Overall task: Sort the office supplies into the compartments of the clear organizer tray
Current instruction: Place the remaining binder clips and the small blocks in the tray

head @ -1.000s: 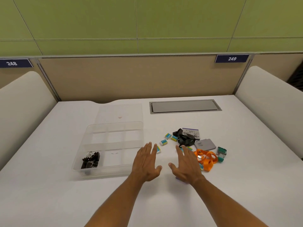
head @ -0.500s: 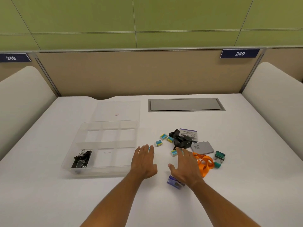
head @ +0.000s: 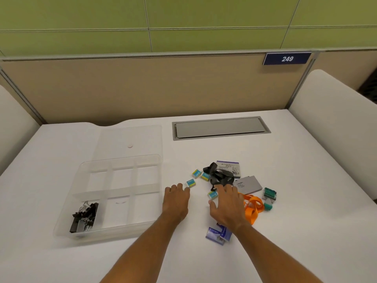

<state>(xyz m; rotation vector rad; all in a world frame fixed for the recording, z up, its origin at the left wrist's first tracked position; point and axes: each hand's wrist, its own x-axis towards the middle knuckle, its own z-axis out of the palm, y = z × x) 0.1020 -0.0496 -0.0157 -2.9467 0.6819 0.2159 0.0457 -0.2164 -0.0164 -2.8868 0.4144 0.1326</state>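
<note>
The clear organizer tray (head: 81, 203) lies on the white desk at left, with black binder clips (head: 84, 218) in its near-left compartment. Several small blue-and-yellow erasers (head: 191, 183) lie right of the tray. My left hand (head: 176, 201) lies flat just right of the tray, fingertips beside one eraser. My right hand (head: 227, 207) hovers open over another eraser (head: 212, 194), its fingers spread. A black lanyard (head: 219, 176), an orange lanyard (head: 253, 209), a grey case (head: 250, 184), a purple-and-white box (head: 228, 167), green items (head: 269, 198) and blue staple boxes (head: 217, 234) lie around.
The tray's clear lid (head: 130, 139) lies flat behind the tray. A grey cable hatch (head: 220, 128) is set into the desk at the back. Beige partition walls and white side panels bound the desk.
Both hands have reached forward toward the erasers. The view has shifted, and the blue staple boxes now show below my right wrist.
</note>
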